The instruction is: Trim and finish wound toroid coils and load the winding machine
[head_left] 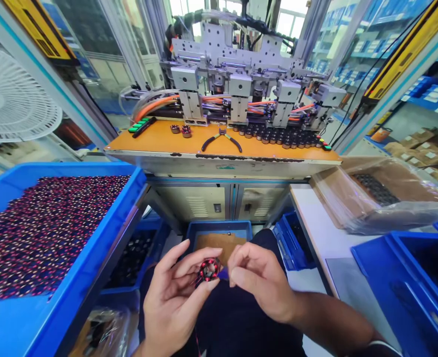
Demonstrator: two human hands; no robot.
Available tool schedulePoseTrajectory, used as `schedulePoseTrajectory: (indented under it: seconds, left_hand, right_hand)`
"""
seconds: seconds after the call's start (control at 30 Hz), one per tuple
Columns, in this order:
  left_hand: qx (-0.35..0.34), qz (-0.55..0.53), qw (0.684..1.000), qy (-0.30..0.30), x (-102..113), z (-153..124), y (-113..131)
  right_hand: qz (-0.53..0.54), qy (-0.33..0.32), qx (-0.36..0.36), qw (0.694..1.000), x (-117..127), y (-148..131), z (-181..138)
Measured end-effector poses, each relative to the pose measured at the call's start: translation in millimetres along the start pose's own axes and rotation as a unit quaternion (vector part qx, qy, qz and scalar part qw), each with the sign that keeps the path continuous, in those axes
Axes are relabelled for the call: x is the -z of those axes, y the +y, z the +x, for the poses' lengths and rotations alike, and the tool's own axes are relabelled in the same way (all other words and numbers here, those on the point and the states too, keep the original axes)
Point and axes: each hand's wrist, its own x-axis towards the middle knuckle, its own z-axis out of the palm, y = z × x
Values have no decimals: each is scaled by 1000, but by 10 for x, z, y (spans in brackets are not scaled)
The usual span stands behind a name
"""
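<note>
A small round wound motor stator (pixel 209 269), dark with red coils around an open centre, sits between the thumb and fingers of my left hand (pixel 182 287). Its ring face is turned up toward me. A thin reddish wire hangs below my left hand. Close by on the right, my right hand (pixel 263 277) is closed, thumb against curled fingers, apart from the stator. Whatever those fingertips may hold is too small to make out. Both hands are above my lap, in front of a blue bin with a cardboard lining (pixel 219 241).
A blue tray (pixel 135 186) full of red-and-black stators stands left. On the orange machine bench (pixel 148 144) lie cutting pliers (pixel 222 140), two stators (pixel 186 131) and rows of dark parts (pixel 278 135). A plastic-lined box (pixel 338 198) and blue bins (pixel 390 297) are right.
</note>
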Motion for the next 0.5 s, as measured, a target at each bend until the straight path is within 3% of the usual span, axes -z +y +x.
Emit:
schedulePoseTrajectory:
  seconds: [0.17,0.37,0.5]
  left_hand:
    - [0,21,999,-42,11,-52,-45]
    - [90,3,996,-18,10,-31,-22]
    - [112,-25,993,-31,-2,34,-30]
  right_hand:
    - [-28,-22,-28,999,47,-135,81]
    - [10,21,-53,998,31,17,-8]
    - [21,13,-65,998,116,70,-32]
